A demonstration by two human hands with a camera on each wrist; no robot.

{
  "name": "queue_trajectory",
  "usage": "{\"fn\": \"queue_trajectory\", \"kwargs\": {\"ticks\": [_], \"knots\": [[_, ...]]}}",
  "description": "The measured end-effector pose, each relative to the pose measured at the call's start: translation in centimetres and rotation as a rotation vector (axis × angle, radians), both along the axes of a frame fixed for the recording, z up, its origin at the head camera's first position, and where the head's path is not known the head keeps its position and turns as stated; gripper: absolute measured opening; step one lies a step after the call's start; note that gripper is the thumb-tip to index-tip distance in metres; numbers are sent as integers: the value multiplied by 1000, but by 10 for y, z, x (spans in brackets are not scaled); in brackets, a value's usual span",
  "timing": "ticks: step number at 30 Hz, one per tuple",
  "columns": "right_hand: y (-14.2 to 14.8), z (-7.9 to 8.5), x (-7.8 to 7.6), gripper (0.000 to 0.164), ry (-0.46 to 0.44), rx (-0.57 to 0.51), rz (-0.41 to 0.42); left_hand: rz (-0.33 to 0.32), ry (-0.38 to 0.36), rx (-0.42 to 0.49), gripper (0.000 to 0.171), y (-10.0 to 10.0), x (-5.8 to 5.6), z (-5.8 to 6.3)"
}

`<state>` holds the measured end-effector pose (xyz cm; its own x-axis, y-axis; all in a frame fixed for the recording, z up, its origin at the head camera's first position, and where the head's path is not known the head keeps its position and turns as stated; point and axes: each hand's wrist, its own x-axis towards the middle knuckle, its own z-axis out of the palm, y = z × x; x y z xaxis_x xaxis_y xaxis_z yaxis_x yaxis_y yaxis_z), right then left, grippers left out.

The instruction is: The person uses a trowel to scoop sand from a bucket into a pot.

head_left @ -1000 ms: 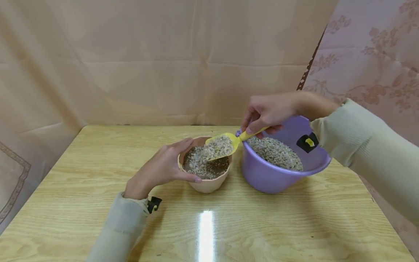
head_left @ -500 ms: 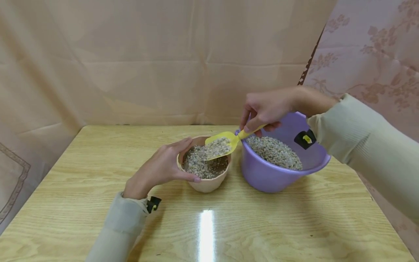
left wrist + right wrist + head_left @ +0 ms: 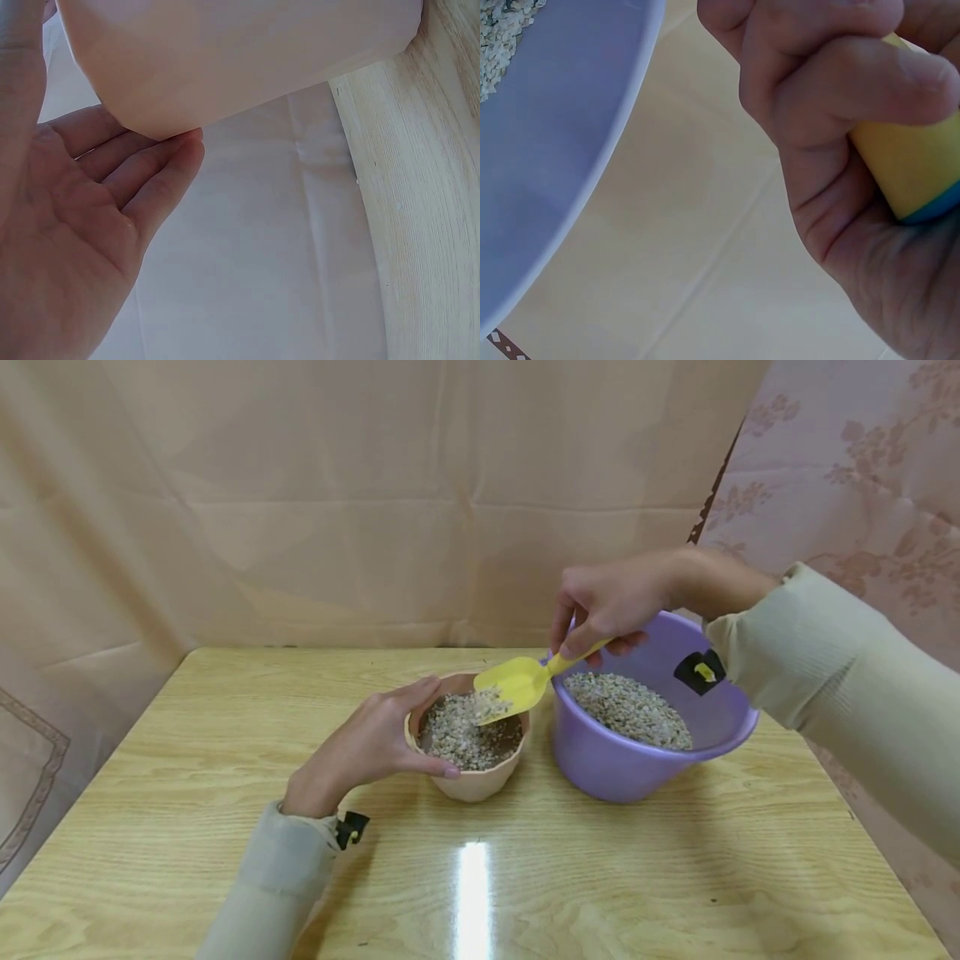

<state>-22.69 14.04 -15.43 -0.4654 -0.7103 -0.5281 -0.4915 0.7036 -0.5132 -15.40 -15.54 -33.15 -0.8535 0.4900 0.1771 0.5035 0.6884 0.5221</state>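
Observation:
My right hand [image 3: 603, 610] grips the handle of a yellow scoop [image 3: 517, 683], its blade tilted down over a flowerpot. Some pale gravel [image 3: 491, 702] is still on the blade's front part. In the right wrist view, my fingers curl round the yellow handle [image 3: 907, 165], which has a blue end. The peach flowerpot [image 3: 476, 787] stands on the table, partly filled with the same gravel [image 3: 461, 735]. My left hand [image 3: 375, 739] holds it by its left side, thumb at the near rim. In the left wrist view, fingertips touch the pot's wall [image 3: 225, 60].
A purple bucket [image 3: 615, 772] stands right of the pot, with plenty of gravel [image 3: 630, 710] inside; my right forearm passes over its rim. Wooden table [image 3: 225, 718] lies beneath, its back edge near a beige curtain [image 3: 315, 527]. A flowered pink cloth [image 3: 862, 485] hangs at the right.
The scoop's blade has tipped further, and most of its gravel has slid into the flowerpot, where the gravel now covers more. My left hand stays in place on the pot.

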Motion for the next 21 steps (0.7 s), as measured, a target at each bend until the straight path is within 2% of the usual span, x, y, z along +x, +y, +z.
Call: {"fn": "queue_trajectory", "kwargs": {"ticks": [9,21], "knots": [[1,5,1,26,-1,10,-2,-9,6,8,120,0,0,-1],[12,13,1,25,22,9,-12,-7,9,1,120,0,-1,0]]}}
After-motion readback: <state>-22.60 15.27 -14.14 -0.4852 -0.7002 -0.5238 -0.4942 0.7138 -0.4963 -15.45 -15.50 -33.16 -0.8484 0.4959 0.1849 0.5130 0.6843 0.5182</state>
